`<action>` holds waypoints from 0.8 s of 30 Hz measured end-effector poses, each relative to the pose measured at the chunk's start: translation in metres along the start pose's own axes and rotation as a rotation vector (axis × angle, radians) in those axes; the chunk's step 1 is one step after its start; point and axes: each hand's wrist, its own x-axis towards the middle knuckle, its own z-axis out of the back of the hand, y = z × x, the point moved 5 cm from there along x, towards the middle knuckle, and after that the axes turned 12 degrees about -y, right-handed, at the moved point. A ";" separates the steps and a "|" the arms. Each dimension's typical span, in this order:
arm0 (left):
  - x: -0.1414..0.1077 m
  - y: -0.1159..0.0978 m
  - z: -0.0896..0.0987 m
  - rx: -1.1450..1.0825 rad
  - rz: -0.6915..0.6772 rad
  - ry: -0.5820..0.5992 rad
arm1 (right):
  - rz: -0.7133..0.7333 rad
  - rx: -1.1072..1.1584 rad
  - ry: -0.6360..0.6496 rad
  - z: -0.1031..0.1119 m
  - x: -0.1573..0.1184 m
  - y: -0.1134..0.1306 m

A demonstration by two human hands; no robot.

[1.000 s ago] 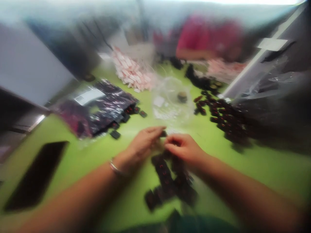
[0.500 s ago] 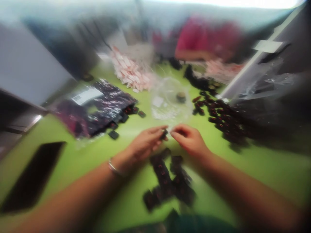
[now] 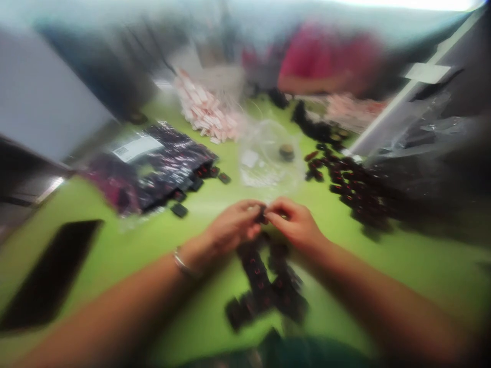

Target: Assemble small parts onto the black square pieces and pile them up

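My left hand [image 3: 233, 225] is closed on a small black plastic piece [image 3: 261, 213], held between thumb and fingers over the green table. My right hand [image 3: 297, 222] pinches at the piece's right side; its fingertips touch or nearly touch it, and whatever they hold is too small to make out. Below both hands lies a loose pile of black plastic pieces [image 3: 264, 286] with red marks. Just beyond the hands rests a clear plastic bag [image 3: 270, 148] with small white parts [image 3: 261, 176] and a dark round thing [image 3: 286, 152] in it.
At the left lie a shiny plastic bag [image 3: 169, 158] spilling black pieces and a dark flat slab [image 3: 49, 276]. Pale pink pieces [image 3: 207, 112] are heaped at the back. More black pieces [image 3: 356, 189] spread at the right. Across the table sits a person in a pink top [image 3: 314, 56].
My right hand has moved slightly left, so its fingertips now meet the black piece in my left hand. The piles and bags stay as they were.
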 end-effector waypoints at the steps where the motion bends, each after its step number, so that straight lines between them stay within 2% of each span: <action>1: 0.000 0.000 0.000 0.003 0.002 0.002 | 0.005 -0.004 0.004 0.000 0.000 0.000; 12: 0.000 0.002 0.001 0.041 -0.022 0.004 | 0.060 -0.057 0.001 -0.002 -0.002 0.001; 18: -0.002 0.000 0.004 -0.023 -0.004 -0.033 | 0.094 -0.085 -0.039 0.001 -0.003 0.005; 21: -0.003 0.000 0.003 -0.023 -0.002 0.041 | 0.096 -0.060 -0.051 0.002 -0.005 0.008; 24: -0.001 0.000 0.003 0.023 -0.038 0.140 | 0.000 0.003 -0.028 0.000 -0.005 0.005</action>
